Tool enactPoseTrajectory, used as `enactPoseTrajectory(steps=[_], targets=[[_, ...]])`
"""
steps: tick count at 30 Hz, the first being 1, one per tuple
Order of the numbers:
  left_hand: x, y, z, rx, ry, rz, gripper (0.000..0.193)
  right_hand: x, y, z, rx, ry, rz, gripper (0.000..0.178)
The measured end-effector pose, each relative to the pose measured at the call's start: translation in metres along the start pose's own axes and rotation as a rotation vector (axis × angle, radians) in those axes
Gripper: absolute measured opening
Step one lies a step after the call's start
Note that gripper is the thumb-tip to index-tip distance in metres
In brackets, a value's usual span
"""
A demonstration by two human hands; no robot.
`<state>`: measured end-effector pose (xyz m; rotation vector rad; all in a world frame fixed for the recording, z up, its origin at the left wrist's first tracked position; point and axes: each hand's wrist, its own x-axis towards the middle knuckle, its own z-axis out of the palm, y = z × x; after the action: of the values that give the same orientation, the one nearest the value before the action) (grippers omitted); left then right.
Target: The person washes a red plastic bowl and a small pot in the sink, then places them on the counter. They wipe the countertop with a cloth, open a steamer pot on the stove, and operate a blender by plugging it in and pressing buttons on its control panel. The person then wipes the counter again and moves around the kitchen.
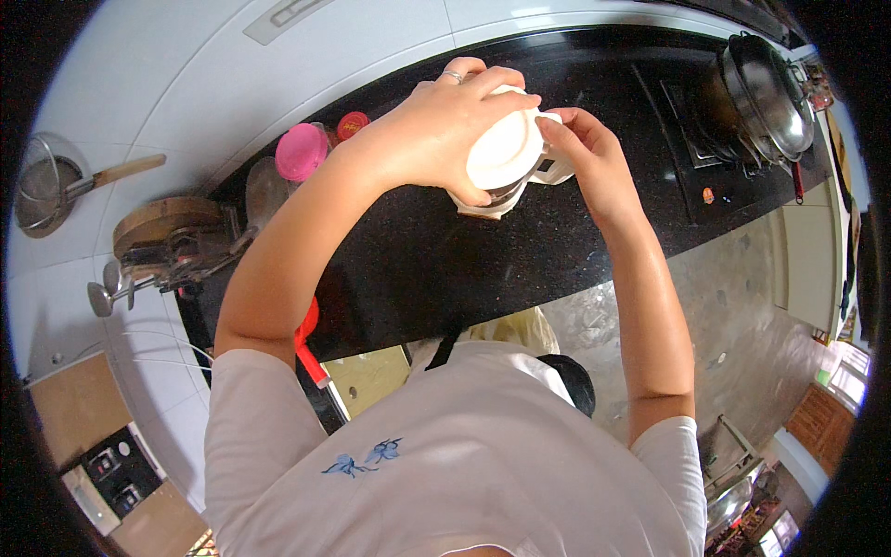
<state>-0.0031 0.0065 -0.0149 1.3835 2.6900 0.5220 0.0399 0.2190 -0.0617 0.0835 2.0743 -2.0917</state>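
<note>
A white appliance like a small blender or jug stands on the black countertop (399,251), topped by a round white lid (504,153). My left hand (436,130), with a ring on one finger, reaches over this lid from the left. Its fingers and thumb are wrapped round the rim. On the right side, my right hand (587,158) pinches a white handle-like part (551,119) between thumb and fingers. Below the lid a dark band and a white base (487,212) show in part. My hands hide much of the appliance.
A metal wok with a lid (766,102) sits on the hob at the right. A pink-lidded jar (303,152) and a red lid (353,124) stand by the wall. Utensils and a round wooden board (158,223) are at the left. A red handle (312,357) juts past the counter's front edge.
</note>
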Motion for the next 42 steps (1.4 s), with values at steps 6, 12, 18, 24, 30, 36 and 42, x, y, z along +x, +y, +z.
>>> enactPoseTrajectory(steps=[6,12,18,24,30,36,42], targets=[[-0.001,-0.006,0.004,-0.052,0.014,-0.001,0.101,0.001,0.002,-0.001,0.08,0.001,-0.055,0.031],[-0.004,-0.009,0.007,-0.055,0.005,0.005,0.105,-0.005,0.015,0.006,0.134,0.081,-0.127,0.033],[-0.003,-0.007,0.002,-0.075,0.0,0.012,0.114,-0.014,0.029,0.005,-0.231,0.091,-0.484,0.065],[0.005,-0.009,-0.005,-0.042,-0.107,0.055,0.116,-0.012,0.033,0.004,-0.196,0.133,-0.498,0.055],[0.011,-0.009,-0.01,-0.052,-0.15,0.082,0.115,-0.006,0.044,0.002,-0.208,0.17,-0.576,0.045],[0.016,-0.01,-0.011,-0.053,-0.179,0.13,0.112,-0.004,0.049,0.002,-0.233,0.203,-0.65,0.04],[0.017,-0.005,-0.014,-0.019,-0.218,0.097,0.109,-0.002,0.05,0.001,-0.331,0.221,-0.708,0.038]])
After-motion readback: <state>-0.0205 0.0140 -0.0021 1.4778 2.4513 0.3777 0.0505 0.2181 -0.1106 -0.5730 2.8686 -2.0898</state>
